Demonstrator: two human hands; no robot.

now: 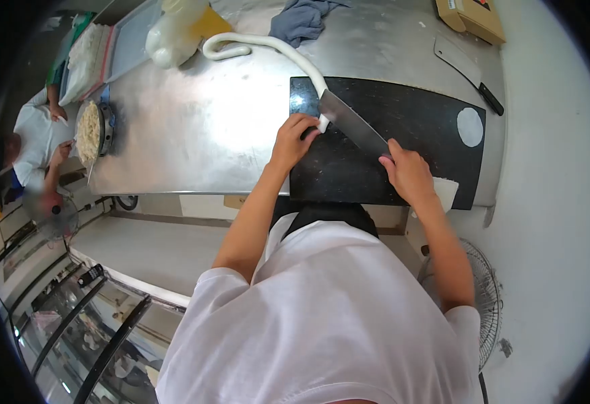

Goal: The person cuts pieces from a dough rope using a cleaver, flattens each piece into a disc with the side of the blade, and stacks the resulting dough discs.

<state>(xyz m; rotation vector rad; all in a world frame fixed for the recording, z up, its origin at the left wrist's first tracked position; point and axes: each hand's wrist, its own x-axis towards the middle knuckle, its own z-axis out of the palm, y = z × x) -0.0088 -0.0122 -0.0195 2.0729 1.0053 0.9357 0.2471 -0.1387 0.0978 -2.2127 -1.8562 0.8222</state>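
Observation:
A long white dough rope (268, 42) curves over the steel table and onto the black cutting board (402, 121). My right hand (409, 174) is closed around the handle of a kitchen knife with a broad blade (355, 126). Its far end lies across the rope near the board's upper left. Just on the near side of the blade, a short white dough end (324, 123) sits between the fingertips of my left hand (293, 140). Whether the blade has gone fully through the dough, I cannot tell. A flat white round (470, 127) lies at the board's right.
A cleaver (467, 71) rests behind the board's right side. At the back of the steel table (180, 135) are a grey cloth (301, 20), a plastic bag (173, 37) and a cardboard box (471, 17). Far left, a co-worker (39, 131) is beside a filled bowl (88, 131).

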